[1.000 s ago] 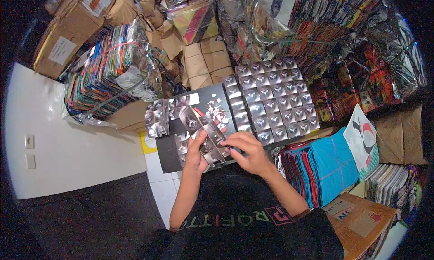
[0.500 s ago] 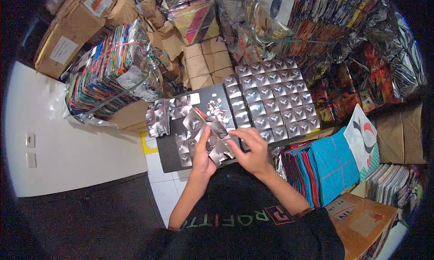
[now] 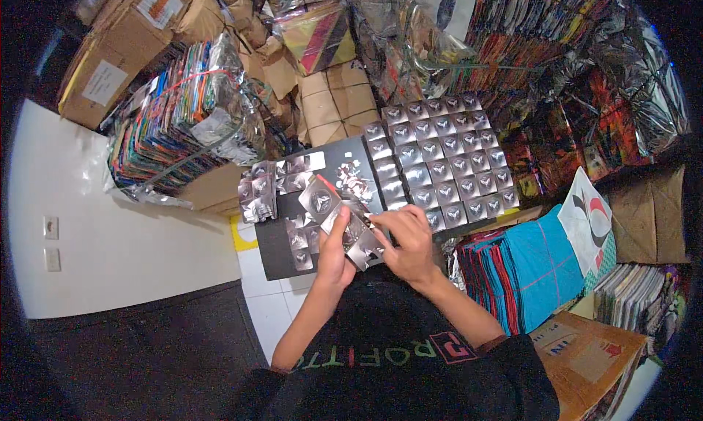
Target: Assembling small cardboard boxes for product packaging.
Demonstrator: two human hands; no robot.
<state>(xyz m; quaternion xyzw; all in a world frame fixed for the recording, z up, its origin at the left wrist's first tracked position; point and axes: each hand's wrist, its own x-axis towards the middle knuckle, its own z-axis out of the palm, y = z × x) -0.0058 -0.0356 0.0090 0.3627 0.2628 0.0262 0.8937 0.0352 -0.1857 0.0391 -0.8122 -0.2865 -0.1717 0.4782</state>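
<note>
Left hand (image 3: 334,247), right hand (image 3: 407,239), half-hidden foil strip (image 3: 350,223)

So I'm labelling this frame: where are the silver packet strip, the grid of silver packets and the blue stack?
silver packet strip (image 3: 351,227), head view, middle.
grid of silver packets (image 3: 439,157), head view, centre.
blue stack (image 3: 538,263), head view, top sheet.

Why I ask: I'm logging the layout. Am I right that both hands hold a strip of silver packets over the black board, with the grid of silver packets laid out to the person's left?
Not quite. The grid of silver packets lies to the person's right, not left, as the head view shows. The rest stands: left hand and right hand hold a strip of silver packets over the black board.
</note>
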